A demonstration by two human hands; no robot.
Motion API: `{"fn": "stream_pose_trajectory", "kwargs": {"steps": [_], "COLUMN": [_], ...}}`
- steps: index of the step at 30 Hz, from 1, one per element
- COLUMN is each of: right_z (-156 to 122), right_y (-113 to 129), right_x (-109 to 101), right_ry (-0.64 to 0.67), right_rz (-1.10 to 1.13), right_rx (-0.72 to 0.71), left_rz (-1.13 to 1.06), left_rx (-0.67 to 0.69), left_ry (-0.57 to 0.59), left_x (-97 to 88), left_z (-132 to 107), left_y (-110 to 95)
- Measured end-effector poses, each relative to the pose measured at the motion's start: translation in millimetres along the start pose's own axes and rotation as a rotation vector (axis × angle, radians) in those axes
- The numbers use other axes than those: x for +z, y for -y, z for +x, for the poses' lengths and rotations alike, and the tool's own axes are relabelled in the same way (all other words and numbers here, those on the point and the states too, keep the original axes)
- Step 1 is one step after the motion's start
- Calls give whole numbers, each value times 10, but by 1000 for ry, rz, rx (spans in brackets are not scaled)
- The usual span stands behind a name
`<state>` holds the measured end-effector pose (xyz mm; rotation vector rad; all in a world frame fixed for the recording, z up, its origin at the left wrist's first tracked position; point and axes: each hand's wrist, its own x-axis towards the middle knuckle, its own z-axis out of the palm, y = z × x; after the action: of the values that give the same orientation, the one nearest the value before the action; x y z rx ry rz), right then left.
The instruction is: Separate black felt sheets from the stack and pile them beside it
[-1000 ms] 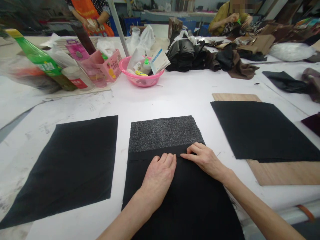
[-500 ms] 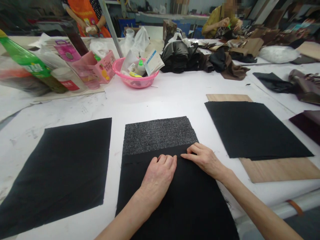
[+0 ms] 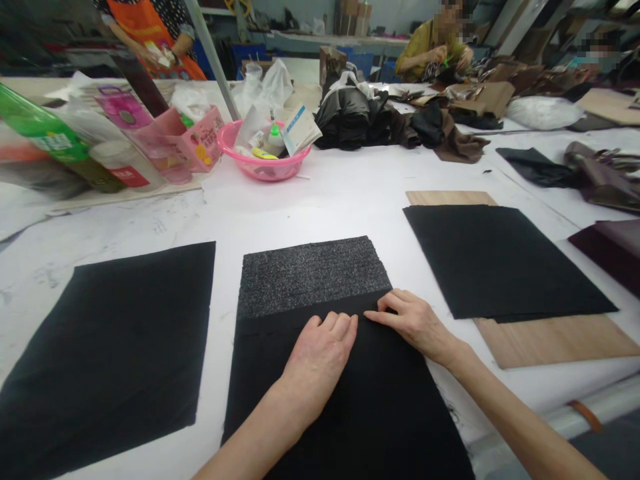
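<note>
In the head view, a middle cloth (image 3: 380,400), black, lay on the white table (image 3: 300,213) under both hands, with a speckled gray strip (image 3: 315,273) at its far end. The left hand (image 3: 320,353) rested on the middle cloth, its fingers bunched narrow near the strip. The right hand (image 3: 414,323) faced it just beside, also on the cloth, fingers curled narrow. I could not tell whether either hand pinched the fabric. The 2 hands and forearms (image 3: 270,427) hid parts of the middle cloth.

To the left of the middle cloth, apart from it, lay a black sheet (image 3: 125,347); to its right, a black panel (image 3: 505,260) covered a wooden board (image 3: 560,340) that showed at 2 ends. Beyond the middle cloth stood a pink basin (image 3: 265,168) holding a green-capped bottle (image 3: 275,141) and a booklet (image 3: 303,130). Beyond it and to the left were a pink box (image 3: 203,143) and a leaning green bottle (image 3: 47,140). Dark material (image 3: 345,120) was heaped beyond it too. Farther beyond were a person in an orange apron (image 3: 143,33), leftward, and a person in a mustard top (image 3: 423,50), rightward.
</note>
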<state>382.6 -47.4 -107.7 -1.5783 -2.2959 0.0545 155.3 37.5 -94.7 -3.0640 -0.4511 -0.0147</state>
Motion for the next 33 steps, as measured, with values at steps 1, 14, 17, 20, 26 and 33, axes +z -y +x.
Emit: {"fn": "stream_pose_trajectory", "kwargs": {"steps": [1, 14, 17, 20, 26, 33], "right_z": [-9, -114, -131, -159, -227, -262], "right_y": [-6, -62, -70, -91, -143, -161], "right_x": [-1, -70, -74, -68, -53, -79], "right_ry": [-2, -9, -5, -4, -19, -65], "right_rz": [0, -28, -21, -21, -17, -15], "right_rx": [5, 46, 50, 55, 61, 52], "left_rz": [3, 6, 3, -7, -2, 10], "left_rx": [-4, 5, 40, 40, 45, 49], "left_ry": [-2, -4, -12, -10, -20, 5], "left_x": [2, -25, -35, -41, -15, -7], "left_z": [5, 152, 193, 215, 260, 340], "left_y": [-8, -126, -143, -136, -154, -209]}}
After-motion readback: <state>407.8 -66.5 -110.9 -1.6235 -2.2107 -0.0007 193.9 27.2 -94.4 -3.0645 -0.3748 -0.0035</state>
